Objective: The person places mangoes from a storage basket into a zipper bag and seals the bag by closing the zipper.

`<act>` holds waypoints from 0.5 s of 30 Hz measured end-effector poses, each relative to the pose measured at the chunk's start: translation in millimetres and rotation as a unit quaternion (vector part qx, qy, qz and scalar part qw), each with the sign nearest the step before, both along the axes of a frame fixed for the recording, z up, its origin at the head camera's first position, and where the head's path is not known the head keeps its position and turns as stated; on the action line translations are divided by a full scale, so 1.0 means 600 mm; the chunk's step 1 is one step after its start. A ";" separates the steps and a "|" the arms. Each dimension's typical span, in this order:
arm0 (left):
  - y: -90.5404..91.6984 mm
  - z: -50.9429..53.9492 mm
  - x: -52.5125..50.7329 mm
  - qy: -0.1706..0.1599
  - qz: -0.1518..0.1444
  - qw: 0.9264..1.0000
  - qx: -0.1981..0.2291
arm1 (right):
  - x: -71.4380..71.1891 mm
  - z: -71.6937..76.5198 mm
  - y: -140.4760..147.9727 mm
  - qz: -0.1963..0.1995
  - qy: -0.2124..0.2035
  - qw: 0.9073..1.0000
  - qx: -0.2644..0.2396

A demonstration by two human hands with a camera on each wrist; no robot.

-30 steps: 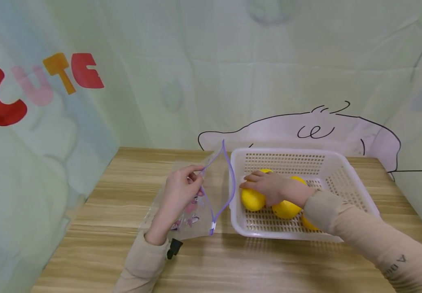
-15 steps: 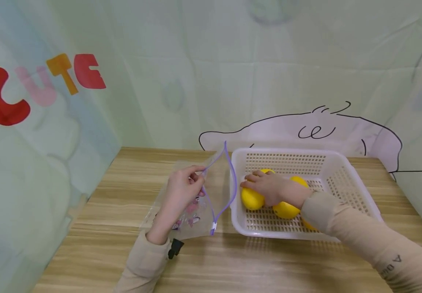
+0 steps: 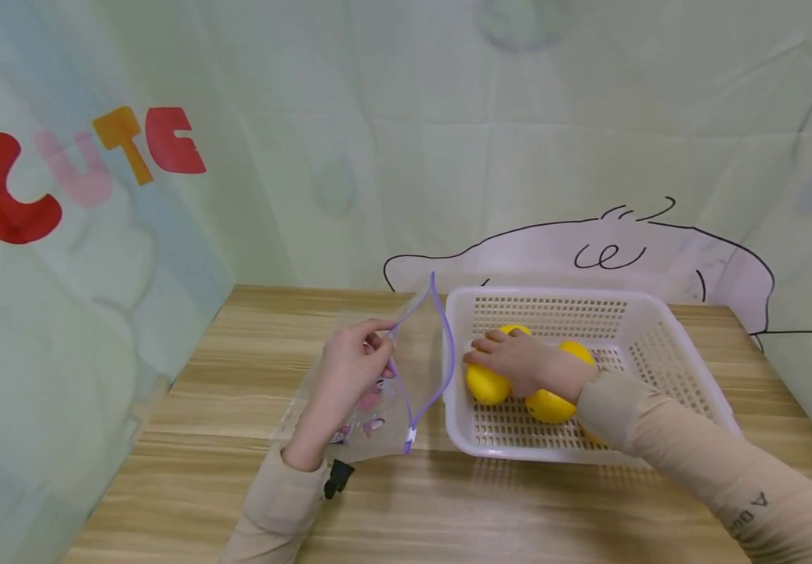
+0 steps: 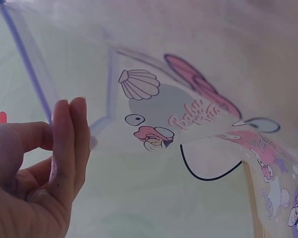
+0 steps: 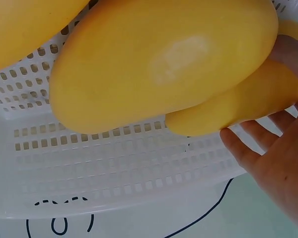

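Note:
My left hand (image 3: 349, 364) pinches the purple-edged mouth of a clear zip bag (image 3: 387, 441) between thumb and fingers. The bag's mouth gapes toward the basket, and a white slider (image 3: 411, 435) sits at its near end. Printed shells and pink cartoon figures show on the plastic in the left wrist view. Inside a white slotted plastic basket (image 3: 546, 452), my right hand (image 3: 518, 359) grips a yellow mango (image 3: 488, 385) at the left end. In the right wrist view, thumb and fingers lie on opposite sides of that mango (image 5: 218, 113); the palm side is partly hidden.
Other mangoes lie in the basket, one beside my right wrist (image 3: 550, 407) and another behind it (image 3: 578, 352). The right sleeve (image 3: 687, 439) crosses the basket's near rim. A wooden table (image 3: 406, 509) carries everything, with a printed curtain (image 3: 293, 157) behind. A black buckle (image 3: 337, 478) is at the left cuff.
Hardly anything differs. Both hands keep their places on the bag and the mango; the head view has shifted slightly.

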State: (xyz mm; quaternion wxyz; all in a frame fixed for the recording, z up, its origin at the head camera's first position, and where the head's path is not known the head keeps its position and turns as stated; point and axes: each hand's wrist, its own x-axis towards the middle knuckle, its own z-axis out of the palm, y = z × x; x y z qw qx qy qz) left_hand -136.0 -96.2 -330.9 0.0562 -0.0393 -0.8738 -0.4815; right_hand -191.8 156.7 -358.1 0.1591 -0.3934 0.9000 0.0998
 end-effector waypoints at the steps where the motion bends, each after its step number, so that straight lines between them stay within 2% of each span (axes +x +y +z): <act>1: 0.000 0.000 0.000 0.000 0.000 1.000 0.000 | -0.001 0.000 0.001 0.000 0.001 1.000 -0.001; 8: 0.001 0.002 0.001 0.003 0.002 1.000 -0.002 | -0.002 0.003 0.008 -0.020 -0.012 1.000 -0.013; 15: 0.000 0.000 0.000 0.002 0.000 1.000 0.001 | 0.000 0.002 0.016 -0.027 -0.003 0.999 -0.026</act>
